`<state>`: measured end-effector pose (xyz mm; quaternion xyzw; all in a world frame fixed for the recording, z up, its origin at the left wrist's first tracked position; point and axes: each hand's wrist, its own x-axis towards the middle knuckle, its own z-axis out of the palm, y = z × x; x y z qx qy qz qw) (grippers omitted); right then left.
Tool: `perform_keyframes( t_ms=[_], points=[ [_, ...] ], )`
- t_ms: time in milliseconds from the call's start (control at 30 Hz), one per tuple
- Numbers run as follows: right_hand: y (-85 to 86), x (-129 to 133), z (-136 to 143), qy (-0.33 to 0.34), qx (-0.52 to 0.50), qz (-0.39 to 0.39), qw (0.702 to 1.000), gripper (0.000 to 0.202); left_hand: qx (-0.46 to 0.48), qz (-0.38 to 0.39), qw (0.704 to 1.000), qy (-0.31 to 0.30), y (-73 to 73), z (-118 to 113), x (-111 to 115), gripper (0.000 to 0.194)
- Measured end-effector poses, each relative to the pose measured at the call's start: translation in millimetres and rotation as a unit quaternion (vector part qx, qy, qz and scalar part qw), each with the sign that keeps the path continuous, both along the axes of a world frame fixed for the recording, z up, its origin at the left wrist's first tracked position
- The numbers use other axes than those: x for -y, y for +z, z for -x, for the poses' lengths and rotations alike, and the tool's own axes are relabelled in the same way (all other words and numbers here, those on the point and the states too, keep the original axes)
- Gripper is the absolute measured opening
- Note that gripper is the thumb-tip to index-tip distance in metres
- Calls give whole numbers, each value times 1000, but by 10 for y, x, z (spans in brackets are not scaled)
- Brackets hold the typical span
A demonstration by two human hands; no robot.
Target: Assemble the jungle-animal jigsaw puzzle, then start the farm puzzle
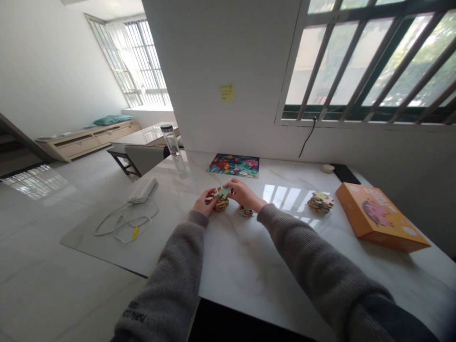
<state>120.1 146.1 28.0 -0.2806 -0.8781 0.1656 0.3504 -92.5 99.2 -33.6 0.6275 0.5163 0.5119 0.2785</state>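
Note:
A light green puzzle piece (223,192) is pinched at its right side by my right hand (244,194), whose fingers are closed. The piece lies over a stack of puzzle pieces (221,205), and I cannot tell whether it rests on the stack. My left hand (204,203) is closed around the left side of that stack, its fingertips by the green piece's edge. Below my right hand, partly covered by it, stands a second short stack of puzzle pieces (246,212). Farther right sits a third stack of puzzle pieces (320,203).
Behind my hands lies a colourful picture sheet (235,165). An orange box (381,216) is on the right, near a black flat object (345,174) and a small pale object (327,168). On the left are a white device (142,190) with cables and a glass bottle (171,142).

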Motion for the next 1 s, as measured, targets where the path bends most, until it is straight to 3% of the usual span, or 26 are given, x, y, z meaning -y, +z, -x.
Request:
perform_keyframes(
  t_ms=[100, 400, 467, 567, 667, 767, 1000],
  points=[
    [21, 27, -79, -16, -46, 13, 999, 24, -12, 5, 1000, 0, -4, 1, 1, 44],
    [26, 257, -630, -54, -179, 194, 963, 34, -45, -28, 999, 10, 25, -9, 29, 25],
    [-36, 321, -748, -69, -157, 177, 969, 36, -53, -32, 998, 15, 16, -4, 26, 25],
    [-149, 408, -865, -71, -97, 77, 990, 36, -83, -46, 995, 24, 4, -9, 37, 34],
    [-249, 467, -922, -65, -49, -11, 997, 41, -168, -82, 982, 19, 2, -55, 76, 61],
    [-327, 489, -952, -62, -16, -44, 997, 53, -257, -81, 963, 13, 2, -113, 111, 79],
    [-447, 488, -1008, -65, 43, -46, 996, 77, -300, -44, 953, -24, -13, -81, 72, 63]
  ],
)
